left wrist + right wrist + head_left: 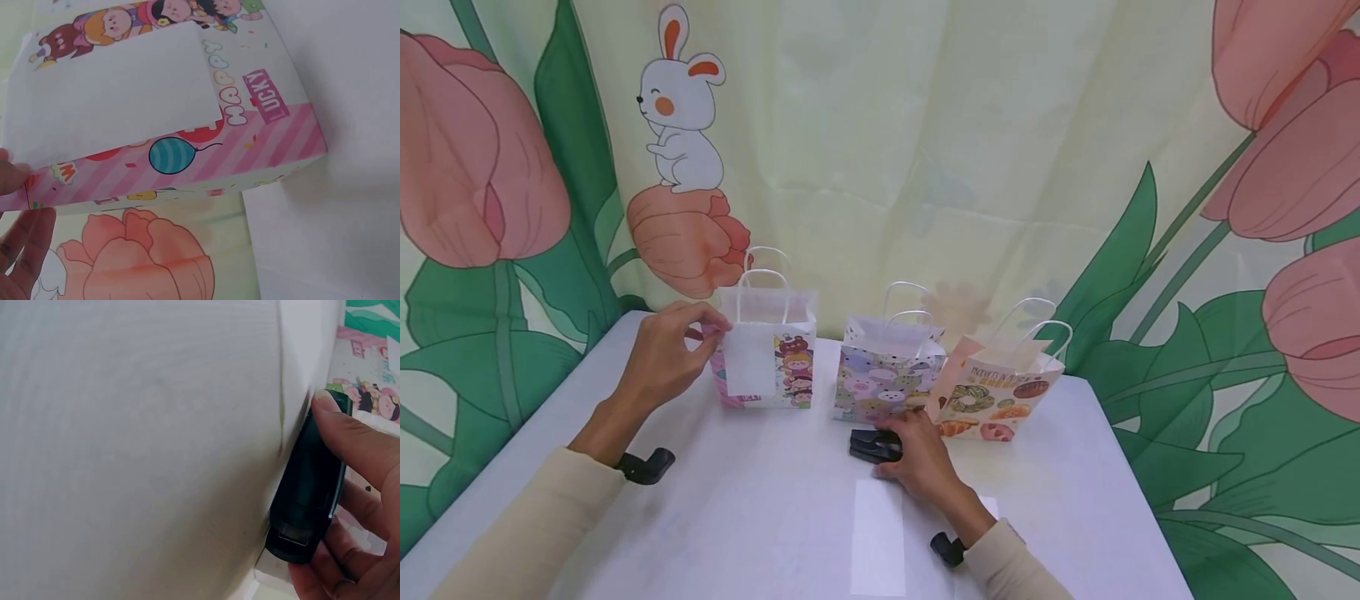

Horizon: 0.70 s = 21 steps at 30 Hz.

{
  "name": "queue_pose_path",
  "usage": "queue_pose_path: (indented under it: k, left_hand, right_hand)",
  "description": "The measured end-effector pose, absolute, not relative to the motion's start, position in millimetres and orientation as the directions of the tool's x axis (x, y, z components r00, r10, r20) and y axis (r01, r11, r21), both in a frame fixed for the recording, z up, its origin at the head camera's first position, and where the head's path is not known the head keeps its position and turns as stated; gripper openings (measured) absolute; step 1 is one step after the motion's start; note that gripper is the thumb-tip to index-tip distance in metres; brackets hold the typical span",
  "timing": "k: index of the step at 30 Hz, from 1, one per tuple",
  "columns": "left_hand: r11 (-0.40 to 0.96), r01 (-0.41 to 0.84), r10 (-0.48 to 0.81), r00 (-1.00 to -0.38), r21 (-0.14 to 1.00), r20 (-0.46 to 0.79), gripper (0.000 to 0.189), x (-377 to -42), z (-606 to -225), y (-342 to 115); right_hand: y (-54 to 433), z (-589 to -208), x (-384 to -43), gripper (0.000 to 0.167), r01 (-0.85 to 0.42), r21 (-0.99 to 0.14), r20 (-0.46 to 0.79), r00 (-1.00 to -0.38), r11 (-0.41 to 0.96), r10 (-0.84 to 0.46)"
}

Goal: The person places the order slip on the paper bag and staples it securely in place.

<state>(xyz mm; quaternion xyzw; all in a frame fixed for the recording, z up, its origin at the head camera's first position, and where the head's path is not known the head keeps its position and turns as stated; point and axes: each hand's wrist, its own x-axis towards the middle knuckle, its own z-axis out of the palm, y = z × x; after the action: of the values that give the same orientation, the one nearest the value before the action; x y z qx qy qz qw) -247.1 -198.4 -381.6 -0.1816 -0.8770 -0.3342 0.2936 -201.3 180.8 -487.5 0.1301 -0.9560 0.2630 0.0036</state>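
My left hand (672,348) pinches the upper left edge of a white paper gift bag (794,367) with cartoon figures and pink stripes. A blank white paper piece (751,360) lies flat against that bag's front, its top by the bag's rim. In the left wrist view the thumb (11,177) shows on the near side of the bag, with other fingers behind. My right hand (919,458) grips a black stapler (307,481) low over the table, thumb along one side and fingers curled round the other.
In the middle stands a gift bag with animal faces (880,385), and right of it a bread-print bag (992,400). A white paper strip (878,542) lies on the white table (760,500) in front. Behind hangs a curtain (1000,150) with tulips and a rabbit.
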Motion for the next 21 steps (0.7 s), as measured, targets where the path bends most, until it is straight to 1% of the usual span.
queue_pose_path:
  k: [4, 9, 14, 21]
  left_hand:
    - [0.708, 0.517, 0.122, -0.76, 0.481, 0.638, 0.015, -246, -382, -199]
    - [0.708, 0.516, 0.122, -0.761, 0.481, 0.637, 0.015, -246, -383, -198]
    - [0.712, 0.516, 0.122, -0.758, 0.476, 0.64, 0.016, -246, -382, -198]
    - [0.711, 0.516, 0.119, -0.758, 0.478, 0.642, 0.015, -247, -382, -198]
  right_hand:
    - [179, -490, -203, 0.063, -0.248, -0.465, 0.064, -0.967, 0.85, -0.247]
    - [179, -488, -200, 0.058, -0.252, -0.463, 0.059, -0.965, 0.85, -0.254]
    - [179, -486, -195, 0.061, -0.258, -0.518, 0.055, -0.961, 0.815, -0.27]
    - [169, -475, -192, 0.068, -0.236, -0.626, 0.04, -0.962, 0.743, -0.272]
